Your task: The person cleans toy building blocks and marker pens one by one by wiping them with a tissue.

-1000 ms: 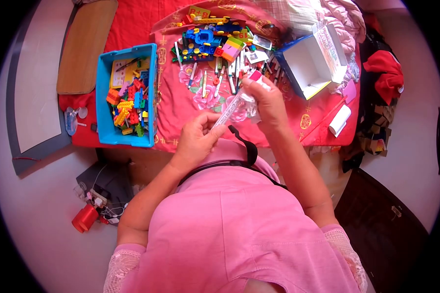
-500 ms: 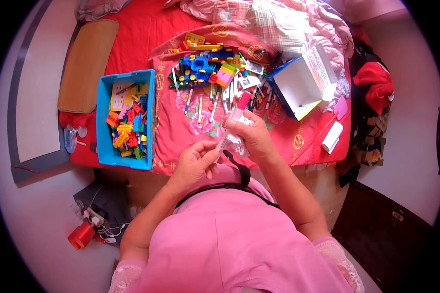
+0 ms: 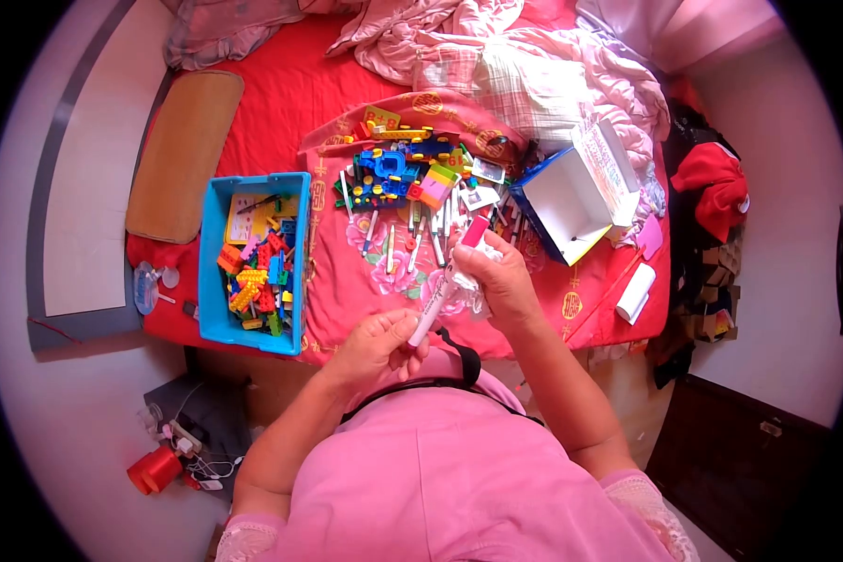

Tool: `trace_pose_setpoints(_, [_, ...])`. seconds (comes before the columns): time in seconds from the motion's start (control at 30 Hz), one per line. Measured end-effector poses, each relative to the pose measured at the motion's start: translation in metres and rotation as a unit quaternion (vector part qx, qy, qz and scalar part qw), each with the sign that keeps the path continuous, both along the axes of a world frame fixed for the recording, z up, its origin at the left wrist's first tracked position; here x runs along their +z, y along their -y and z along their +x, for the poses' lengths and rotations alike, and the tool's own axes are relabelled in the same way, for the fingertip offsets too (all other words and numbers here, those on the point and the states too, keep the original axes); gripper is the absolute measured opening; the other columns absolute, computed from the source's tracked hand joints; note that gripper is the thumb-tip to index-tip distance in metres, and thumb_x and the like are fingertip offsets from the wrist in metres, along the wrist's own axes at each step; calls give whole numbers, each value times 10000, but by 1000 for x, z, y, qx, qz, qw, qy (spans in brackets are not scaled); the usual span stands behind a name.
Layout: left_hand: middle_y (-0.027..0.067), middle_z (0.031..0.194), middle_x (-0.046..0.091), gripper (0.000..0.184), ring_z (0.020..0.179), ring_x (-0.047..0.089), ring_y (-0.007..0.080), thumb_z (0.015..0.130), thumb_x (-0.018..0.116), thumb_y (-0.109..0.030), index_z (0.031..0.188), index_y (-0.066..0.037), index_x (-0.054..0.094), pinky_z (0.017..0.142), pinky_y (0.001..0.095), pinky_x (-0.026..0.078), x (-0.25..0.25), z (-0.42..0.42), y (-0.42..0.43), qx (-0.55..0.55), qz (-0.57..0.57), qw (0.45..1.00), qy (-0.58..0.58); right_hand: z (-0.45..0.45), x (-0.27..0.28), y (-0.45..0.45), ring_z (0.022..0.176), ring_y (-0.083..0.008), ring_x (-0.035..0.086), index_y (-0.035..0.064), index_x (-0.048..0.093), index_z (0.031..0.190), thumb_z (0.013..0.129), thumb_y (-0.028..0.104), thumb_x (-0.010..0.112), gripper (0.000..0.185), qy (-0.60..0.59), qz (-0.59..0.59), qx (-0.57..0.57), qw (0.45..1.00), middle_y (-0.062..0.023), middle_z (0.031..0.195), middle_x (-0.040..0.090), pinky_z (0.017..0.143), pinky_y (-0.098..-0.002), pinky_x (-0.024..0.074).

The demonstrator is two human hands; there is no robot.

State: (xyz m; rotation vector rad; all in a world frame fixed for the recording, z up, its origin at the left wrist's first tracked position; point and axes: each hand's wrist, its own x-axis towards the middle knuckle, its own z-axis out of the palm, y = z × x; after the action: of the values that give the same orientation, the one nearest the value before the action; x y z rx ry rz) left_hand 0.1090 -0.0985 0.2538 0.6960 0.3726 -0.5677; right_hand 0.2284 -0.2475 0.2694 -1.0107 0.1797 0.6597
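Observation:
A marker pen (image 3: 433, 304) with a white-pink barrel and a dark pink cap slants between my two hands, above the bed's front edge. My left hand (image 3: 380, 343) pinches its lower end between thumb and fingers. Near the cap, my right hand (image 3: 498, 278) grips a crumpled white tissue or cloth (image 3: 475, 292) against the pen. Behind my hands, several loose pens (image 3: 437, 245) lie on a red flowered cloth (image 3: 337, 309), beside a heap of blue and yellow toy bricks (image 3: 384, 173).
A blue bin (image 3: 302, 272) of toy bricks stands at left, with a wooden board (image 3: 185, 155) behind it. An open box (image 3: 557, 206) lies on its side at right, near a white roll (image 3: 636, 293). Crumpled bedding (image 3: 496, 84) covers the back.
My right hand has shifted slightly toward the cap end, and more of the pen's barrel shows now. The view has tilted, so the bed sits lower in the picture.

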Motion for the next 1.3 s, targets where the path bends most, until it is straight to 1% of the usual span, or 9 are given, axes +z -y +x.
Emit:
trace_pose_setpoints(0.2, [75,760,563,259,586,555,116,893,447,-229,998,0,509,474,206,448,7,7,10,54,215,971,86,2,5,-1,681,-78,578,16,561,961,765,108,633,228,58,-15,-4,998,-40,799,609,574,-193,456])
trace_pose_setpoints(0.4, [52,798,576,265,624,560,103,880,485,-218,1018,5,527,509,205,450,13,13,1,70,105,987,98,-12,28,-2,681,-77,562,25,568,946,736,140,649,253,67,-109,202,971,-26,784,596,599,-213,451])
trace_pose_setpoints(0.6, [70,796,577,276,623,567,121,879,483,-238,994,9,530,517,225,458,23,19,3,41,186,976,104,-17,26,-7,627,-58,537,29,567,901,759,157,642,205,118,-116,171,971,-17,734,581,530,-199,432])
trace_pose_setpoints(0.8, [76,782,577,308,631,574,138,884,460,-291,947,1,536,533,247,472,17,10,-6,22,-11,996,80,-15,36,-10,639,-59,543,31,575,898,760,160,641,200,127,-97,200,967,-13,734,586,542,-204,440])
trace_pose_setpoints(0.87, [72,772,575,311,647,570,132,898,431,-293,914,-2,541,544,242,474,16,11,-6,27,74,993,89,-15,36,-13,640,-52,541,32,582,887,756,164,641,195,142,-100,178,969,-19,732,587,543,-207,441])
trace_pose_setpoints(0.97, [40,788,542,219,687,538,94,884,469,-203,928,-5,552,556,225,469,3,16,-11,103,304,940,114,-13,26,-15,640,-76,555,22,587,878,734,164,644,211,169,-215,208,939,-46,726,590,542,-227,441])
trace_pose_setpoints(1.07, [11,819,490,151,692,495,66,822,561,-120,930,-16,571,559,201,439,20,27,-6,190,376,897,137,-19,19,-19,632,-128,570,22,585,888,704,165,647,240,371,-324,232,839,-87,726,583,537,-257,441])
trace_pose_setpoints(1.17, [0,890,423,122,831,499,79,783,591,-28,901,-5,573,706,189,428,6,26,-2,176,368,884,228,-26,12,-24,620,-232,568,41,573,853,664,142,646,226,460,-336,215,794,-107,698,540,532,-324,440])
trace_pose_setpoints(1.3, [-6,839,491,138,753,495,56,801,586,-62,931,-18,584,645,178,421,9,23,-3,246,333,883,220,-32,14,-29,604,-280,548,46,552,794,633,132,650,208,504,-358,223,754,-98,683,524,523,-353,433])
